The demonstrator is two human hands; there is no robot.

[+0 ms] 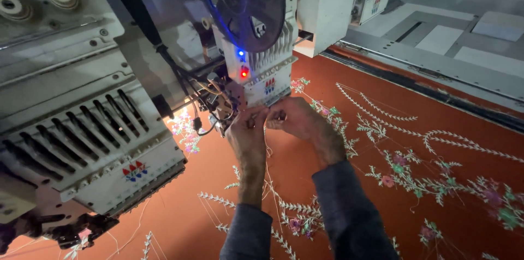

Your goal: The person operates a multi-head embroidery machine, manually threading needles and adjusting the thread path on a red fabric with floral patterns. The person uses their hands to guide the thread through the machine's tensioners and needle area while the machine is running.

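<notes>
Both hands, left hand (246, 129) and right hand (292, 117), are pinching a thin pale thread (267, 153) (barely visible) just below the embroidery head (256, 77), over rust-red floral-stitched fabric (436, 129).

- This was a workshop where machines sewed patterns onto cloth.
- Big white sewing heads (93, 145) stood in a row over the cloth.
- A wide red cloth (436, 183) lay flat, with stitched flowers (393, 170) and leafy vines on it.
- A dark reel (240, 3) sat on one head, above small red and blue lights (243, 63).
</notes>
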